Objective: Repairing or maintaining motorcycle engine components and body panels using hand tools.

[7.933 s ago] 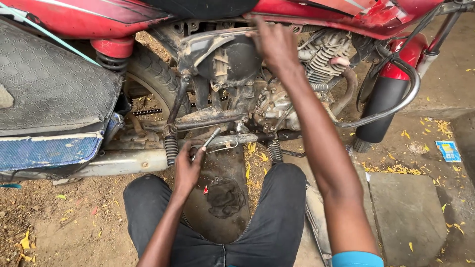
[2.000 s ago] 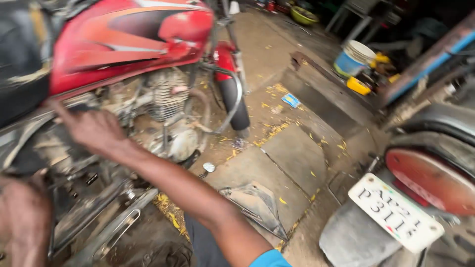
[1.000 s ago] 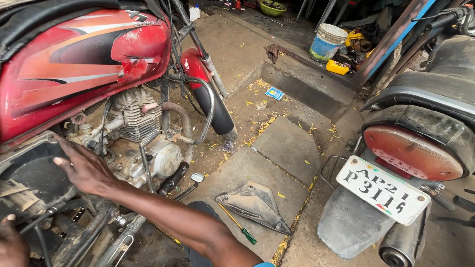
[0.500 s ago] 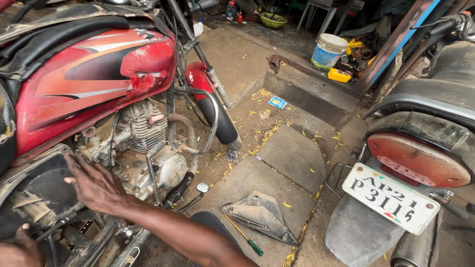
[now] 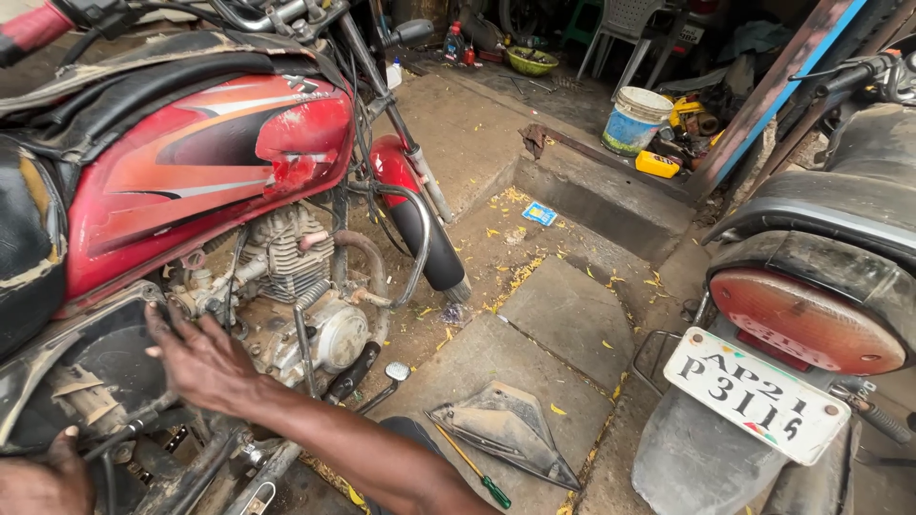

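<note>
Two bare hands are laid on the open side of the red motorcycle (image 5: 200, 181), low at the left of the view: the right hand (image 5: 205, 358) is pressed flat with fingers spread wide against the exposed dusty frame just behind the grey finned metal engine (image 5: 291, 262), gripping nothing, while the left hand (image 5: 38, 477) is seen only in part at the bottom edge, resting by a black cable, and whether its fingers are curled around anything cannot be told. Risk is judged to lie chiefly with the sharp cooling fins and the grimy, possibly oily castings, on which a palm could slip or be cut; loose cables beside the fingers could be snagged and pulled. The glossy red fuel tank with grey and black stripes is dented and scuffed, and the black seat cover is torn. A rounded metal side cover (image 5: 339, 334) sits just below the cylinder, dull and dirt-caked. On the cracked concrete slab floor (image 5: 572, 315), strewn with yellow petals, a triangular grey plastic side panel (image 5: 506, 439) and a slim green-handled screwdriver (image 5: 474, 469) are left near the knee, where they could be trodden on or kicked. Further right, a second motorcycle's red rounded tail lamp (image 5: 806, 319) stands close by, and a white plastic bucket (image 5: 637, 119) is set well apart.
</note>
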